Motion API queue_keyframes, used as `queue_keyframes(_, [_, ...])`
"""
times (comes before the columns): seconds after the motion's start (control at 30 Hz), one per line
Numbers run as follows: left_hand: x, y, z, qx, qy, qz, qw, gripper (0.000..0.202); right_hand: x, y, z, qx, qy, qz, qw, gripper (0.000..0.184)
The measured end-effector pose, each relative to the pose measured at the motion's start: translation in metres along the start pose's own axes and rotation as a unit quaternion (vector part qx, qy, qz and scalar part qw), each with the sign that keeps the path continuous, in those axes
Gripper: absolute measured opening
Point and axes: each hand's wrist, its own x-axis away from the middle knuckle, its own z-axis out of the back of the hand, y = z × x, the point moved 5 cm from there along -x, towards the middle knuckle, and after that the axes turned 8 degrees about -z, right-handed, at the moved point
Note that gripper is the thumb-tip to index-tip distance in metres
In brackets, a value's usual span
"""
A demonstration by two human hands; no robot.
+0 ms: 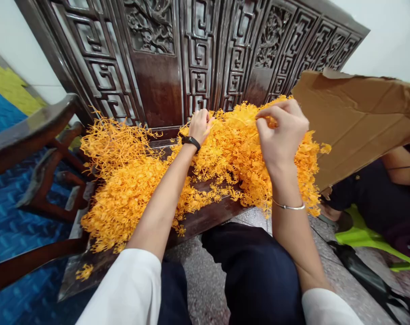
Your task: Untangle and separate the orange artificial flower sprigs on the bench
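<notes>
Orange plastic flower pieces point(126, 198) with thin curly petals lie heaped on a dark wooden bench point(208, 219). My left hand point(200, 126), with a black band at the wrist, is closed at the back of the middle heap, and a bit of orange plastic shows at its fingers. Raised above the right-hand heap point(252, 158) is my right hand point(282, 128), thumb and forefinger pinched together. Whatever sits between those fingertips is too small to make out. A tangle of thin orange stems point(117, 144) lies at the back left.
A carved wooden backrest point(157, 90) rises behind the heaps, with an armrest point(35, 122) on the left. Brown cardboard point(357, 122) stands at the right. Beyond it sits another person point(377, 194) by a lime-green stool point(367, 239). A black bag point(367, 275) lies on the floor.
</notes>
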Motion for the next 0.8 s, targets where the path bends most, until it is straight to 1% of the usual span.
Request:
queue_keyframes(0.03, [0.000,0.004,0.002,-0.006,-0.007,-0.016,1.000,0.020,-0.001,-0.001,0.008,0.001,0.011,-0.002,1.000,0.016])
queue_keyframes(0.07, [0.001,0.009,0.005,-0.014,-0.008,-0.029,0.999,0.020,-0.002,-0.001,0.016,0.002,0.023,-0.007,1.000,0.017])
queue_keyframes(0.13, [0.001,0.017,0.012,-0.029,0.010,-0.036,0.999,0.036,-0.003,0.000,0.028,-0.002,0.046,-0.021,0.999,0.019])
queue_keyframes(0.23, [0.002,0.023,0.021,-0.022,0.043,-0.002,0.999,0.059,-0.006,0.008,0.037,-0.008,0.087,-0.045,0.995,0.021])
queue_keyframes(0.3, [0.004,0.022,0.024,-0.007,0.054,0.035,0.998,0.071,-0.008,0.021,0.037,-0.015,0.126,-0.078,0.989,0.020])
queue_keyframes(0.33, [0.006,0.021,0.025,-0.004,0.057,0.053,0.997,0.075,-0.009,0.030,0.036,-0.029,0.141,-0.106,0.984,0.021])
queue_keyframes(0.4, [0.008,0.018,0.027,-0.004,0.061,0.077,0.995,0.080,-0.010,0.053,0.029,-0.085,0.146,-0.183,0.968,0.021])
queue_keyframes(0.47, [0.009,0.017,0.027,0.000,0.056,0.082,0.995,0.082,-0.008,0.071,0.019,-0.152,0.134,-0.258,0.945,0.021])
queue_keyframes(0.5, [0.010,0.017,0.026,0.004,0.053,0.082,0.995,0.083,-0.007,0.078,0.015,-0.178,0.134,-0.285,0.932,0.021])
queue_keyframes(0.53, [0.010,0.017,0.024,0.009,0.051,0.084,0.995,0.086,-0.006,0.081,0.013,-0.200,0.146,-0.302,0.921,0.021])
queue_keyframes(0.6, [0.010,0.017,0.020,0.015,0.043,0.085,0.995,0.091,-0.005,0.083,0.015,-0.237,0.212,-0.301,0.899,0.021])
queue_keyframes(0.7, [0.011,0.019,0.012,0.013,0.017,0.052,0.998,0.092,-0.004,0.081,0.024,-0.272,0.324,-0.259,0.868,0.022])
queue_keyframes(0.8, [0.014,0.016,0.009,-0.003,0.000,0.022,1.000,0.083,-0.004,0.082,0.031,-0.284,0.379,-0.216,0.854,0.022])
